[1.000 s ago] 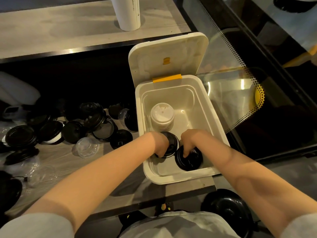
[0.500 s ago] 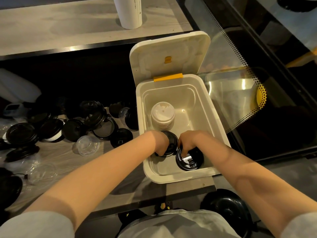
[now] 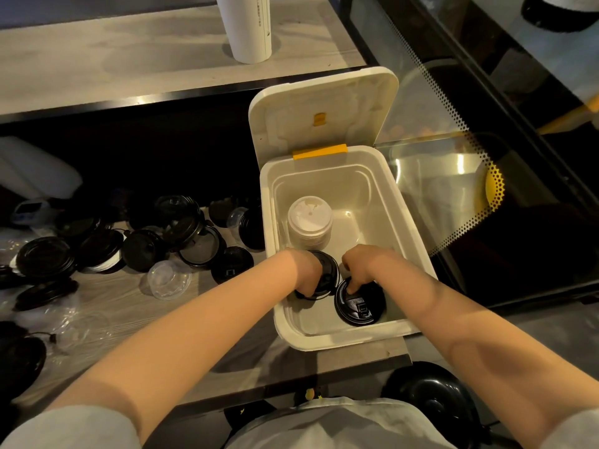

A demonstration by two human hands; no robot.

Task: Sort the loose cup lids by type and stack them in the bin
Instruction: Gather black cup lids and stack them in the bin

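Note:
A white bin [image 3: 409, 218] with its hinged lid [image 3: 324, 115] up stands on the counter. Inside, a stack of white lids [image 3: 310, 222] stands near the left wall. Both hands are down in the bin's near end. My left hand [image 3: 306, 270] curls around a stack of black lids [image 3: 327, 275]. My right hand [image 3: 358, 267] has its fingertips on the top of a second stack of black lids [image 3: 359, 303] beside it. Loose black lids [image 3: 142, 247] and clear lids [image 3: 168, 280] lie scattered on the counter left of the bin.
A tall white cylinder [image 3: 248, 25] stands on the upper shelf behind the bin. A glass display case [image 3: 470, 176] runs along the bin's right side. A black round stool [image 3: 431, 400] sits below the counter edge. A white object [image 3: 32, 170] lies at far left.
My right hand has drawn back a little, uncovering more of the right black lid stack. The left hand has stayed on its stack.

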